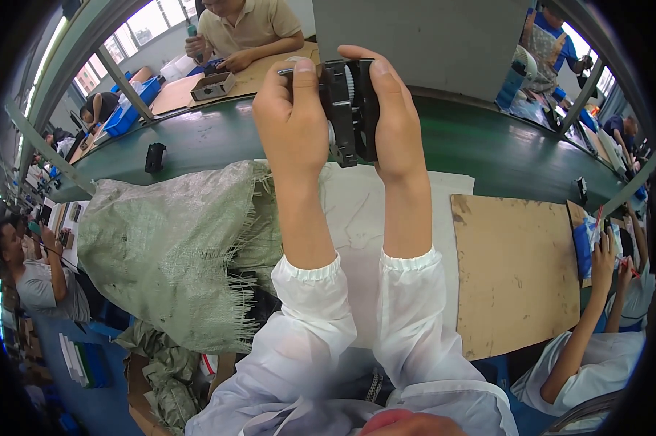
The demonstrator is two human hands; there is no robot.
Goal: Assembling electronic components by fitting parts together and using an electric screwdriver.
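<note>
Both my arms, in white sleeves, reach forward over the green belt. Between my hands is a black plastic assembly (340, 116) with a pale toothed gear wheel near its top. My left hand (293, 116) grips its left side, thumb along the upper edge. On the other side my right hand (395, 116) is closed round the right part, thumb pointing up. The fingers behind the assembly are mostly hidden. Whether its two black halves are joined I cannot tell.
A green woven sack (175, 247) lies at the left, beside white paper (350, 218) and brown cardboard (517, 269). On the green belt (219, 138) stands another black part (155, 157). Co-workers sit across the belt and on both sides. A grey panel (415, 43) rises beyond it.
</note>
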